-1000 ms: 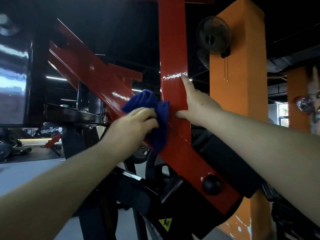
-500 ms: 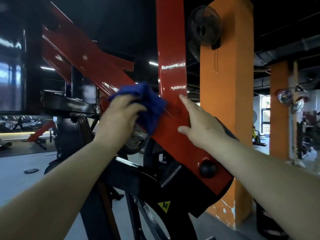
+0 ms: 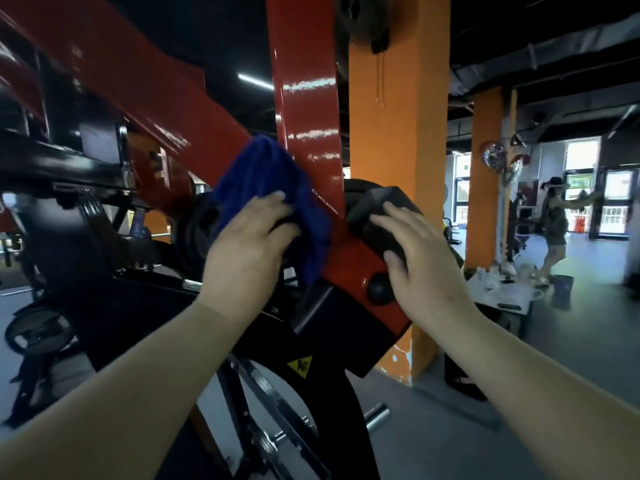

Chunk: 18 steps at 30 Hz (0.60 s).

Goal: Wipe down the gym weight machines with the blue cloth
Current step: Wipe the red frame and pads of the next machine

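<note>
Where the fingers [image 3: 277, 199] of the left hand [image 3: 247, 245] curl over the blue cloth [image 3: 266, 188], the fabric is gripped and pressed against the red frame [image 3: 304, 109] of the weight machine, at the junction where the upright red beam meets the diagonal red arm [image 3: 138, 81]. A loose corner of the cloth is seen hanging below the hand, over the lower part of the red plate. The fingers of the right hand [image 3: 426, 268] are held fairly straight and slightly spread, and are laid flat on a black angular pad [image 3: 375, 216] just to the right of the upright beam; nothing is clasped by them. A round black knob [image 3: 380, 289] is set in the red plate just below and left of that hand, touching neither hand. Beneath it a black housing [image 3: 322, 313] is fixed, marked with a yellow warning sticker [image 3: 300, 366]. Behind the machine an orange pillar [image 3: 398, 133] is seen, with a wall fan [image 3: 363, 19] mounted at its top, partly cut off by the edge of the view. Farther right, well apart, a second orange pillar [image 3: 485, 174] and a blurred person [image 3: 554, 226] are visible on the grey floor [image 3: 571, 341].
</note>
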### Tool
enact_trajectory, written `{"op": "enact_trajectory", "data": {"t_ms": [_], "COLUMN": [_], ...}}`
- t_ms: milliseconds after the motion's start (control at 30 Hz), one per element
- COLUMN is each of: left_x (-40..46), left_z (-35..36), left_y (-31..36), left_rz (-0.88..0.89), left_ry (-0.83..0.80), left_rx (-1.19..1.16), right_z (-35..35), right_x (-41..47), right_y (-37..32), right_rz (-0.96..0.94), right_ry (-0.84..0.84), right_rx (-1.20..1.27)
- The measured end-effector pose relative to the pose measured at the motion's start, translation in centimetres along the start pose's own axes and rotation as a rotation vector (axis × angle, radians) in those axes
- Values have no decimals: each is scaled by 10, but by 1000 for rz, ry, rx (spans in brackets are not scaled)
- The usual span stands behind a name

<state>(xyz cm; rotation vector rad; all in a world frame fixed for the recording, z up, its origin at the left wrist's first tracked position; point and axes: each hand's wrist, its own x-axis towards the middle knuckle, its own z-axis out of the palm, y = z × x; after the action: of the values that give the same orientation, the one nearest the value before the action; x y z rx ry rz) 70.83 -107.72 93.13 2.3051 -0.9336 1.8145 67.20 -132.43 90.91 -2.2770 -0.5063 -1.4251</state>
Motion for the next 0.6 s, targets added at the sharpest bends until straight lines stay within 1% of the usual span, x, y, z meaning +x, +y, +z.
{"op": "enact_trajectory", "data": {"t_ms": [33, 67, 100, 133, 167, 233, 300, 367, 433, 467, 500, 533, 567, 600], "left_x": [0, 1, 0, 2, 7, 23, 25, 14, 5, 4, 6, 11, 15, 19], "left_z": [16, 17, 19, 15, 15, 21, 34, 46, 41, 35, 33, 32, 33, 36], "left_y": [16, 29, 42, 45, 37, 9, 12, 41, 76, 85, 82, 72, 59, 48], "left_rz": [33, 89, 165, 214, 218, 125, -8, -8, 100, 128, 156, 142, 98, 38], "left_ry": [-32, -68, -123, -166, -190, -232, -296, -303, -265, -272, -277, -301, -331, -313], "left_rx": [-37, -96, -65, -29, 25, 119, 179, 114, 42, 41, 70, 109, 155, 212], "right_z": [-1, -3, -4, -5, -6, -4, 2, 12, 22, 25, 28, 29, 30, 31], "right_x": [-7, -15, -25, -34, -42, -48, -53, -62, -73, -80, -86, -92, -97, -101], "right_y": [2, 6, 11, 15, 20, 34, 44, 47, 47, 48, 50, 54, 58, 62], "right_rz": [72, 124, 184, 201, 227, 263, 303, 299, 246, 219, 204, 202, 198, 204], "right_ry": [17, 12, 23, 23, 25, 43, 65, 84, 68, 62, 63, 62, 68, 76], "right_rx": [50, 106, 133, 145, 157, 179, 218, 244, 245, 249, 265, 286, 302, 319]}}
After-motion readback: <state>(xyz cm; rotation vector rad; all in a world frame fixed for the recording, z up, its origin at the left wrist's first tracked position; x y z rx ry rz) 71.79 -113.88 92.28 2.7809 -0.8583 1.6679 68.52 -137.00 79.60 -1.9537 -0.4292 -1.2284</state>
